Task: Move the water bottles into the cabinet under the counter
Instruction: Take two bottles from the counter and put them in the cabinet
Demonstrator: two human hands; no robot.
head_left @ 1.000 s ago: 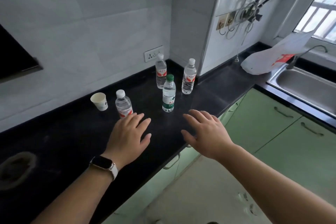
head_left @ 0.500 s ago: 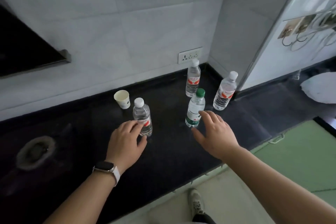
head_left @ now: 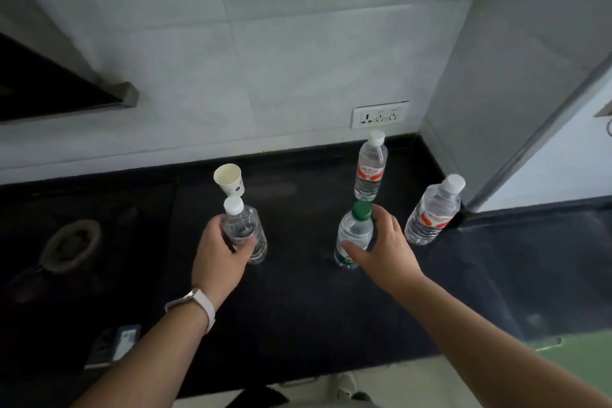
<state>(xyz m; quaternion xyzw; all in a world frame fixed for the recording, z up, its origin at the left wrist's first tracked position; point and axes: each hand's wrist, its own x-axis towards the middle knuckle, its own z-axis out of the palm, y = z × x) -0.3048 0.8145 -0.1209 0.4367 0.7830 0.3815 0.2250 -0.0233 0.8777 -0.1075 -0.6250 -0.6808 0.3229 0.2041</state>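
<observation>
Several water bottles stand on the black counter [head_left: 298, 315]. My left hand [head_left: 220, 255] is wrapped around a white-capped bottle [head_left: 246, 228] at centre left. My right hand [head_left: 385, 247] grips the green-capped bottle [head_left: 352, 232] from its right side, thumb across the front. Both bottles still rest upright on the counter. Behind, a red-labelled bottle [head_left: 370, 169] stands near the wall. Another red-labelled bottle [head_left: 432, 212] stands at the right by the corner pillar. A sliver of green cabinet front [head_left: 576, 358] shows at the lower right.
A paper cup [head_left: 229, 179] sits just behind the left bottle. A wall socket [head_left: 380, 114] is above the back bottle. A round drain-like fitting [head_left: 71, 243] lies at the left. A small flat card-like object [head_left: 119, 343] rests near the front edge. My shoe [head_left: 344, 387] shows below.
The view has tilted down and closer. Both hands reached forward and closed around a bottle each: left on the white-capped one, right on the green-capped one.
</observation>
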